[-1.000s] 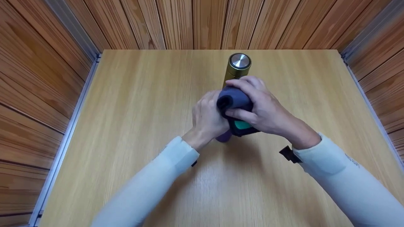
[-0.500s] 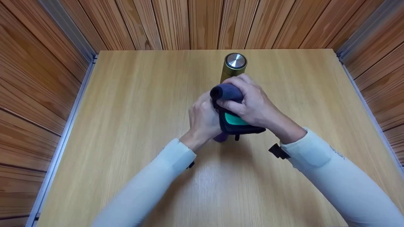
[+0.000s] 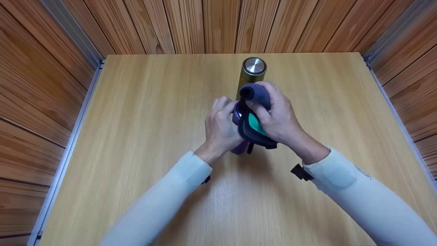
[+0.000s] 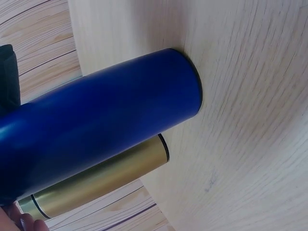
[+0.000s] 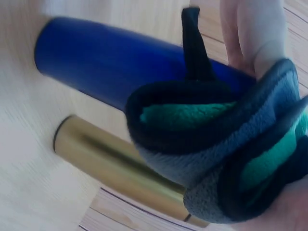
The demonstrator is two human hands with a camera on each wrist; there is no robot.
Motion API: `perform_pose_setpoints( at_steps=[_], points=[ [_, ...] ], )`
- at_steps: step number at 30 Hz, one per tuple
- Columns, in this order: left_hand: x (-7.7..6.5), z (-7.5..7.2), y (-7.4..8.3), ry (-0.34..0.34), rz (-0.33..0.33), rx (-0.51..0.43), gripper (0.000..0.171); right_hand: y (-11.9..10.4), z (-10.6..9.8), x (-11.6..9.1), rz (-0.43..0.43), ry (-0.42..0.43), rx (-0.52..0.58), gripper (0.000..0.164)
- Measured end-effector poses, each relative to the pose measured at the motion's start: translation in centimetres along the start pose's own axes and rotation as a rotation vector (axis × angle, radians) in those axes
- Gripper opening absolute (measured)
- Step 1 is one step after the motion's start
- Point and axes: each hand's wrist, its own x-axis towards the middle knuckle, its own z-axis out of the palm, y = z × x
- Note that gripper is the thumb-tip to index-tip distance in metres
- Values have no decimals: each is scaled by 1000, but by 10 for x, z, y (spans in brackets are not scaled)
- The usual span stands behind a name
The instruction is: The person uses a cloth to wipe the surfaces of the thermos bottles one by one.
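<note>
A flask [image 4: 106, 110], purple in the head view and blue in the wrist views, is upright at the middle of the table. My left hand [image 3: 222, 126] grips its upper part from the left. A bit of its shiny top shows between my hands. In my right hand [image 3: 281, 114] is a folded, rolled cloth [image 3: 261, 94], dark blue-grey with a green inner face, black edging and a black loop [image 5: 194, 48]. The cloth lies against the flask's right side near the top, hiding part of it. Fingers behind the cloth are hidden.
A gold flask [image 5: 120, 168] with a silver-topped lid [image 3: 254, 65] stands just behind the purple one. The light wooden tabletop [image 3: 146, 112] has wood-panelled walls [image 3: 218, 27] at the back and both sides.
My right hand has shifted the cloth up and turned it aside, so the purple flask's top shows. My left hand stays on the flask, its fingers slightly shifted. The gold flask stays put.
</note>
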Motion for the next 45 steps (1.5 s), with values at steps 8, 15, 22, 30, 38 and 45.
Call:
perform_pose_setpoints(
  at_steps=[8, 15, 22, 30, 38, 45],
  points=[
    [1, 1, 0, 10, -5, -1, 28, -1, 1, -18, -16, 3, -24, 48],
    [0, 2, -1, 50, 31, 51, 19, -18, -2, -8, -18, -166, -329, 65],
    [-5, 2, -4, 16, 5, 11, 41, -24, 1, 8, 101, -283, -356, 56],
    [-5, 0, -3, -29, -23, -4, 52, -21, 0, 17, 187, -268, -255, 44],
    [-3, 1, -1, -4, -20, -1, 37, -12, 0, 16, 180, -117, -129, 36],
    [-2, 2, -1, 19, -12, 12, 41, -1, 6, 4, 97, 74, 0, 34]
  ],
)
